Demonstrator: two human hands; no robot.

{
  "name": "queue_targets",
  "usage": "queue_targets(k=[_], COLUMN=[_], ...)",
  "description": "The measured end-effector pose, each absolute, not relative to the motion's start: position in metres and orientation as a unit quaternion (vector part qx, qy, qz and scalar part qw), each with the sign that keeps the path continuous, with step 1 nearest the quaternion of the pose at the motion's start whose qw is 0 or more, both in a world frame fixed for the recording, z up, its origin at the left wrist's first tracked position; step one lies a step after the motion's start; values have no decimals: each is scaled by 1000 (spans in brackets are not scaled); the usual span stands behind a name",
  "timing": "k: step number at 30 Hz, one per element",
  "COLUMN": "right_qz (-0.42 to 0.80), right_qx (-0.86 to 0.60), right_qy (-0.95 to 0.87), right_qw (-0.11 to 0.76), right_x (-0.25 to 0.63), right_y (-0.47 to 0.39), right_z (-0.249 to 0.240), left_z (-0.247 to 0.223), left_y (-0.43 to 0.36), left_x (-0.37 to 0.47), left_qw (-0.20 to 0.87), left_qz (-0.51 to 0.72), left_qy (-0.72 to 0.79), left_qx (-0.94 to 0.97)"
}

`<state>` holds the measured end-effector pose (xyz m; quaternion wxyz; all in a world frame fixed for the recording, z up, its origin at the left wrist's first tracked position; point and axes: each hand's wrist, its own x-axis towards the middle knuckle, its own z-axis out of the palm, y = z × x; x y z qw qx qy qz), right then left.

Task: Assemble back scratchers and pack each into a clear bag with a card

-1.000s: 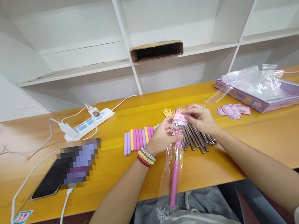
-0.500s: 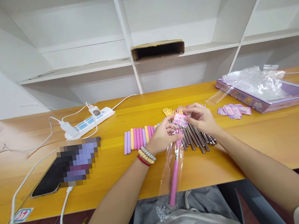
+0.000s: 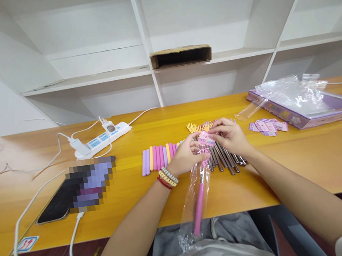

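Observation:
My left hand (image 3: 190,155), wearing bead bracelets, is closed on the top of a clear plastic bag (image 3: 186,210). Inside the bag is a back scratcher with a pink handle (image 3: 199,208), hanging down over the table edge towards my lap. Between the finger and thumb of my right hand (image 3: 230,137) is a small pink printed card (image 3: 206,139), at the bag's mouth. Behind my hands lie several more back scratchers, with metal rods (image 3: 225,158) and yellow, pink and purple hand-shaped heads (image 3: 193,128). Coloured handles (image 3: 157,158) in pink, purple and yellow lie in a row left of them.
More pink cards (image 3: 267,126) lie to the right, near a purple box tray (image 3: 302,121) with clear bags (image 3: 295,90) on it. On the left are a power strip (image 3: 103,140), white cables and a phone (image 3: 54,202). A cardboard box (image 3: 180,51) sits on the white shelf.
The card has shifted slightly down towards the bag's mouth, and my right fingers have moved slightly left with it. My left hand and the bagged back scratcher stay almost where they were.

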<state>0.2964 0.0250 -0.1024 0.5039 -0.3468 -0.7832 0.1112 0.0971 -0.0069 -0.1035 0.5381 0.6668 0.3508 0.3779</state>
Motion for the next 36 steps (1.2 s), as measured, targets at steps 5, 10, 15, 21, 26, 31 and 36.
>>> queue_targets(k=[5,10,15,21,26,31,36], right_qz=[115,206,309,313,348,386,402], right_qx=[-348,-351,-330,-312,-283,-313,-321], right_qy=[-775,-722,-685,-694,-707,-645,-651], right_qw=[514,559,572,568,547,581,557], right_x=[295,292,291,294,294,291,289], right_y=[26,29,29,26,22,21,26], right_z=[-105,-114,-115,-110,-105,-102,-107], left_z=[-102,-99,-100,-103,-104,-104,-102], left_y=[-8,-9,-9,-7,-6,-6,-8], left_x=[97,97,97,97,96,97,98], left_qw=[540,539,545,546,551,544,541], left_qz=[383,390,389,397,398,397,400], left_qy=[348,355,350,357,348,348,344], left_qx=[664,656,655,646,646,652,655])
